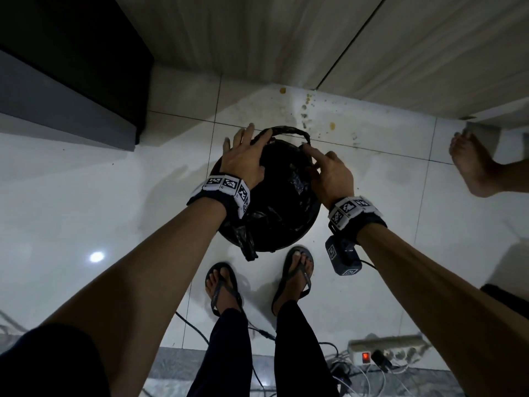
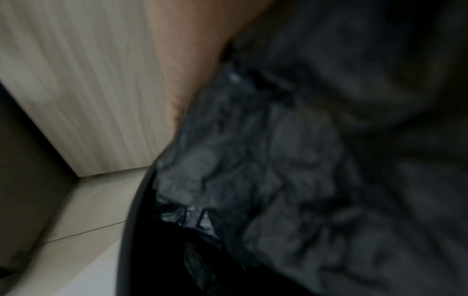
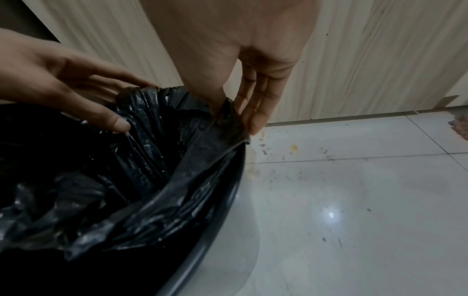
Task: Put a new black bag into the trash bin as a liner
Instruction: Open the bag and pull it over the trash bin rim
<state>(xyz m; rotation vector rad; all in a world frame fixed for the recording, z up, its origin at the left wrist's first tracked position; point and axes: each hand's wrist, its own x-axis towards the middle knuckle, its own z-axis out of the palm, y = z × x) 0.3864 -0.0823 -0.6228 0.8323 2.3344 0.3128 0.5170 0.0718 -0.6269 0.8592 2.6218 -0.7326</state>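
White glossy floor tiles [image 1: 86, 196] are running up to a pale wood-grain cabinet front [image 1: 257, 38], with yellowish spots and dark specks lying on the tile just beyond a round black trash bin [image 1: 310, 222] that is standing right in front of the person's sandalled feet [image 1: 257, 282]. Inside the bin, the black bag [image 3: 142, 160] is sitting crumpled and glossy, its far edge rising above the rim. On that far edge, the left hand [image 1: 247, 154] is resting with fingers spread over the bunched plastic and the thumb reaching inside the bag; whether it is actually gripping is unclear. At the right side of the rim, the right hand [image 3: 233, 60] is pinching a fold of the bag's edge between thumb and fingers. Someone else's bare foot [image 1: 469, 164] is showing at the right, and a power strip [image 1: 386, 351] with tangled cables is lying behind the person.
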